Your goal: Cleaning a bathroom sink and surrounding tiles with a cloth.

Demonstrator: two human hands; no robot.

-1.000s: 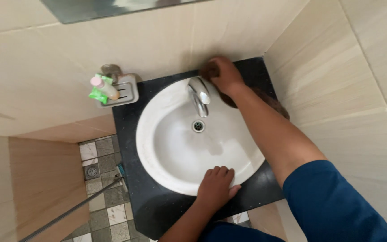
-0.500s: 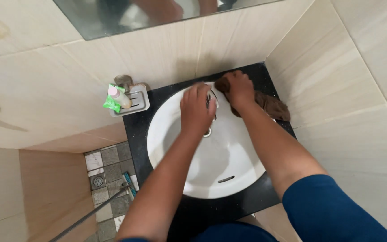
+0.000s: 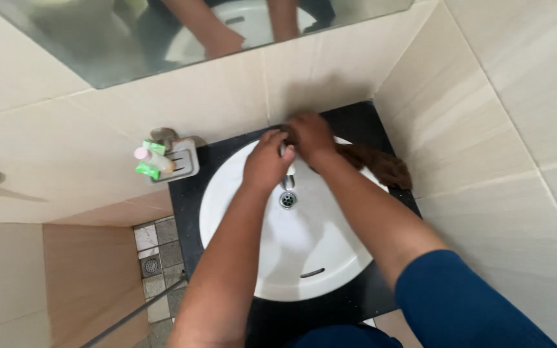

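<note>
Head view, looking down. Nearest the camera, two bare forearms, the right one emerging from a blue sleeve, reach forward over a round white sink set in a black table; the drain lies just below the hands. The left hand rests with fingers curled over the tap at the back rim of the sink, hiding most of it; whether it grips the tap or only lies on it cannot be told. The right hand sits just beside it, the two touching or nearly so, its fingers closed down on one end of a brown cloth. The cloth trails to the right along the table, between the sink rim and the tiled side wall. Judged by its crumpled folds, the cloth is soft, light and limp, possibly damp; it would be taken best by bunching a handful, since it offers no stiff edge. Left of the sink, a small tray holds little pink and green toiletry items. Beyond, a wall mirror reflects the sink and arms. At lower left, a tiled floor with a floor drain shows.
</note>
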